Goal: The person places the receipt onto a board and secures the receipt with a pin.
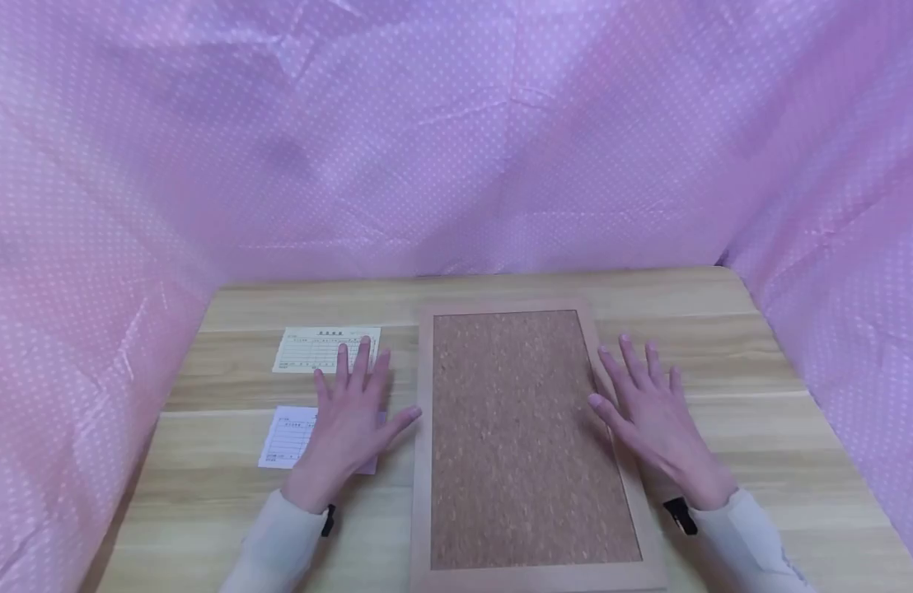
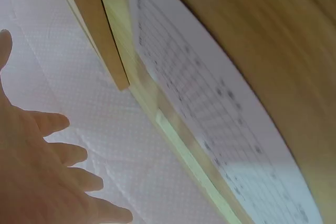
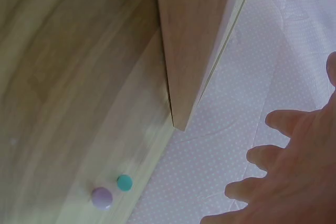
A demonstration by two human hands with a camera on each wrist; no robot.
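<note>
A cork board [image 1: 526,436] in a pale wooden frame lies lengthwise on the table between two hands. Fingers spread, the left hand [image 1: 345,428] hovers palm down left of the frame, its thumb tip close to the frame's edge. Below it, partly covered in the head view, are a yellowish printed form slip [image 1: 301,352] and a whitish-lilac one [image 1: 282,436]. The right hand [image 1: 657,420], also spread and holding nothing, overlaps the board's right edge. In the right wrist view, a purple round-headed piece [image 3: 102,198] and a teal one [image 3: 124,182] sit on the table; the right hand hides them from the head view.
The light wood-grain table [image 1: 753,445] has rounded back corners. Pink dotted cloth [image 1: 464,165] hangs behind it and along both sides. Black wrist straps [image 1: 681,516] show at the cuffs of light sleeves [image 1: 746,535].
</note>
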